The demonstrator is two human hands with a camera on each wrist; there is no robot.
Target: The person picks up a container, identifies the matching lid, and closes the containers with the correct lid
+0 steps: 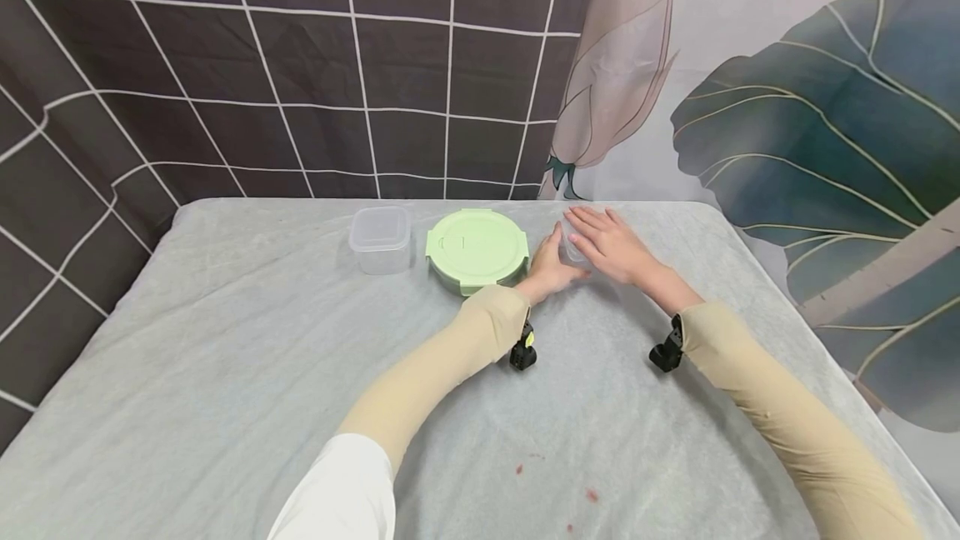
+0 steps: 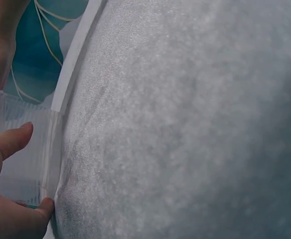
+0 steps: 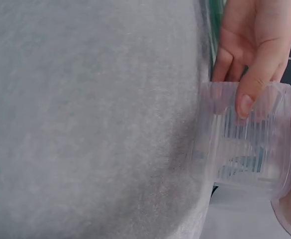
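A clear plastic food container (image 1: 573, 250) stands near the back edge of the table, partly hidden by both hands. My left hand (image 1: 552, 269) grips its near left side, the thumb lying along the ribbed wall in the right wrist view. Over its top and right side rests my right hand (image 1: 617, 250), fingers extended together. A thin clear curved rim (image 3: 283, 224) sticks out below the right hand. Just left of the left hand sits a round container with a light green clip lid (image 1: 478, 248).
A second clear square container (image 1: 380, 240) with a lid stands left of the green-lidded one. Grey cloth (image 1: 300, 340) covers the table, with a few small reddish marks near the front. A dark grid-patterned curtain (image 1: 300, 65) hangs behind.
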